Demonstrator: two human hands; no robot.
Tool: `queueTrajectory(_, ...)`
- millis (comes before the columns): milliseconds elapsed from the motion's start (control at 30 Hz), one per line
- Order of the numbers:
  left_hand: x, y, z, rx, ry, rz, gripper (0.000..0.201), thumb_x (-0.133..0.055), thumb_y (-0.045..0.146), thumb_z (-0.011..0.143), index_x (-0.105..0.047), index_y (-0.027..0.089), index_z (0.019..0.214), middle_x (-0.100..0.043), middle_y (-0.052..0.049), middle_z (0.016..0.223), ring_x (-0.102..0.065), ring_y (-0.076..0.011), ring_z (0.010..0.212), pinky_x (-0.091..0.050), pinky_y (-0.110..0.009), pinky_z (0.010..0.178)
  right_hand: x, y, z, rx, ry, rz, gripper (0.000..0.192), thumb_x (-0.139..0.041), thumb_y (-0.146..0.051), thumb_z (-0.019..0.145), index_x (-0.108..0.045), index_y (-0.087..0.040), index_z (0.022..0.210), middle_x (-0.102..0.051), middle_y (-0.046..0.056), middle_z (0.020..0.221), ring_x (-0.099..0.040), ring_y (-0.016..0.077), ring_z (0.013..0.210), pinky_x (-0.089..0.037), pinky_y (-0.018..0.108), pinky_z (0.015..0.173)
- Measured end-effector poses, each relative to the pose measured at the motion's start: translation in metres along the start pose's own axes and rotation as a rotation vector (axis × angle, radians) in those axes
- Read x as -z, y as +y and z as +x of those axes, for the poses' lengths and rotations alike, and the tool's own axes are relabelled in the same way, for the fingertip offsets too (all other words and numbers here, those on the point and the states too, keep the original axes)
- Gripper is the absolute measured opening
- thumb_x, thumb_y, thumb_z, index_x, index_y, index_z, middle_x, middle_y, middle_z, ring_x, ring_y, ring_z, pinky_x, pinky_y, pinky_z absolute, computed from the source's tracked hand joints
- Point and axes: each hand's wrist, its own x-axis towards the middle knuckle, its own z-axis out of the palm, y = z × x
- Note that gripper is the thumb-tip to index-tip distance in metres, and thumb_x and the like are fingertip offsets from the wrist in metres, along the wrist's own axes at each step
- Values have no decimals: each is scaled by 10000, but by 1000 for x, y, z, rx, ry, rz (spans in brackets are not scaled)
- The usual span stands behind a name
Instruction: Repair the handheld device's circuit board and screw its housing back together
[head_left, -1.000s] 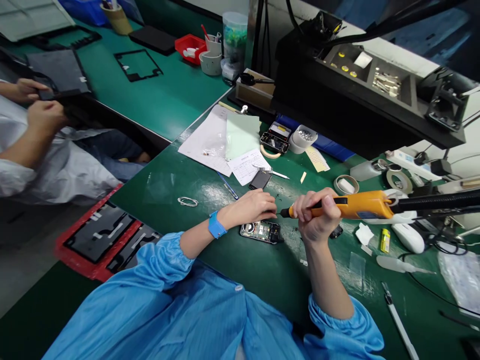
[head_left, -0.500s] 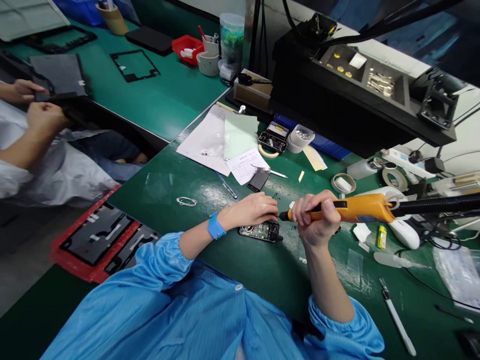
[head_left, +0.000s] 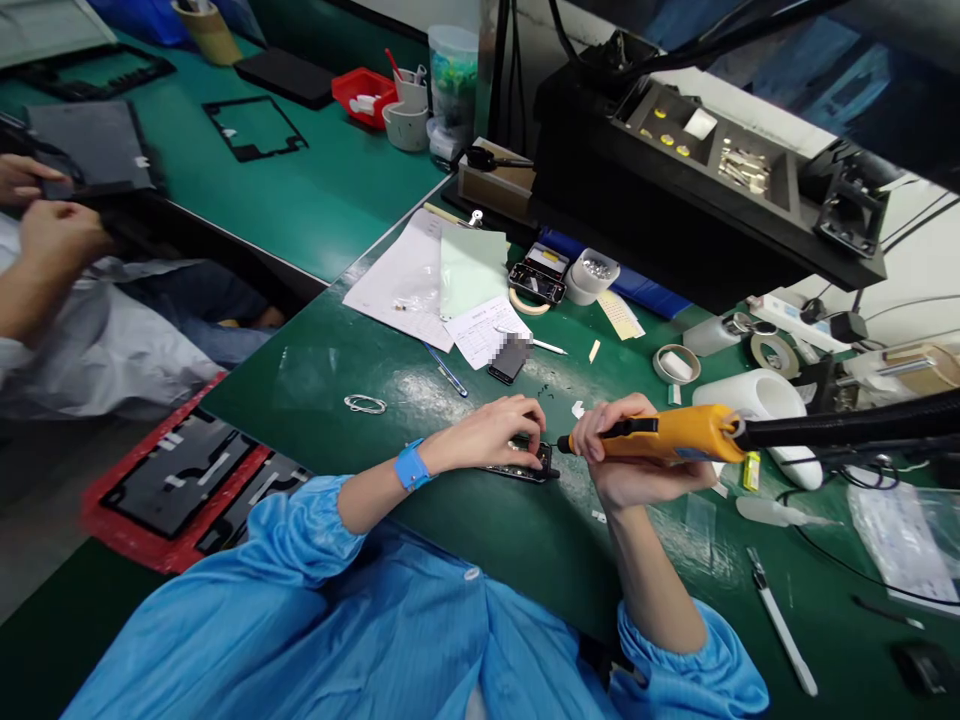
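Observation:
An opened mobile phone [head_left: 519, 474], with its inner parts bare, lies on the green bench in front of me. My left hand [head_left: 506, 432], with a blue band at the wrist, curls over this phone; its thumb and fingers rest on it and cover much of the board. In my right hand [head_left: 622, 462] is an orange electric screwdriver [head_left: 679, 432], held almost level, with a black cable running off to the right. Its tip points left, close to my left fingertips and just above the phone's right end.
Behind the phone lie a dark phone [head_left: 509, 360], a pen [head_left: 445, 370] and papers [head_left: 480, 330]. A white mouse [head_left: 796, 464] and knife [head_left: 781, 625] are at right. A black parts rack [head_left: 675, 190] stands behind. Another person's hands [head_left: 56, 235] work at far left.
My left hand has drawn back from the screwdriver tip and lowered onto the opened phone. My right fingers have shifted on the screwdriver, which stays near the phone. The view has shifted slightly.

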Motion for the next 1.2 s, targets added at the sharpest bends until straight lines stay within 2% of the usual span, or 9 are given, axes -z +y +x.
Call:
queueTrajectory(133, -12, 3, -5, 59, -47, -43, 208, -921, 334, 936, -783, 212, 841, -740, -68, 1292, -702, -268, 1195, -525, -381, 1046, 0, 8, 2, -34, 2, 9, 613, -584, -837, 810, -753, -252, 739, -461, -45, 445, -396, 147, 348, -338, 284, 392)
queueTrajectory(233, -17, 3, -5, 95, -68, -67, 227, -927, 359, 930, -779, 213, 838, -746, -63, 1288, -697, -272, 1175, -504, -394, 1058, -2, 12, 3, -60, 19, 2, 635, -589, -858, 769, -748, -246, 713, -454, -47, 449, -407, 151, 338, -341, 289, 375)
queueTrajectory(433, -17, 2, -3, 133, -86, -111, 252, -924, 370, 934, -758, 214, 825, -750, -47, 1289, -691, -273, 1200, -462, -388, 1075, -4, 17, 0, -84, 61, -15, 610, -559, -821, 768, -744, -242, 712, -437, -47, 465, -429, 159, 346, -345, 297, 364)
queueTrajectory(700, -18, -1, -1, 158, -92, -114, 261, -939, 381, 918, -771, 207, 820, -744, -49, 1229, -687, -270, 1138, -454, -385, 1044, -7, 20, -1, -159, 47, -34, 616, -532, -830, 758, -700, -245, 664, -437, -40, 453, -426, 156, 335, -318, 296, 358)
queueTrajectory(833, -20, -2, 0, 160, -93, -109, 263, -948, 383, 909, -777, 205, 819, -740, -45, 1192, -684, -270, 1124, -450, -377, 1024, -5, 22, -1, -163, 30, -66, 640, -557, -847, 724, -717, -229, 685, -484, -24, 479, -443, 161, 341, -325, 304, 361)
queueTrajectory(933, -21, -1, 0, 156, -93, -107, 264, -940, 395, 917, -779, 207, 826, -738, -45, 1204, -681, -270, 1117, -446, -376, 1009, -5, 23, -1, -169, 18, -81, 689, -557, -888, 718, -723, -221, 684, -482, -22, 473, -412, 152, 335, -298, 296, 354)
queueTrajectory(1067, -19, -1, -1, 150, -96, -109, 261, -929, 406, 930, -778, 208, 853, -746, -41, 1270, -682, -263, 1116, -436, -380, 1013, -5, 24, -3, -214, -28, -92, 730, -565, -975, 684, -609, -254, 578, -391, -43, 420, -340, 137, 337, -249, 282, 350)
queueTrajectory(1200, -19, -2, -2, 149, -96, -109, 247, -913, 413, 943, -784, 221, 856, -744, -42, 1249, -675, -264, 1104, -435, -382, 1003, -2, 28, -4, -203, -80, -139, 840, -484, -1081, 703, -577, -260, 559, -351, -52, 386, -303, 132, 328, -207, 276, 349)
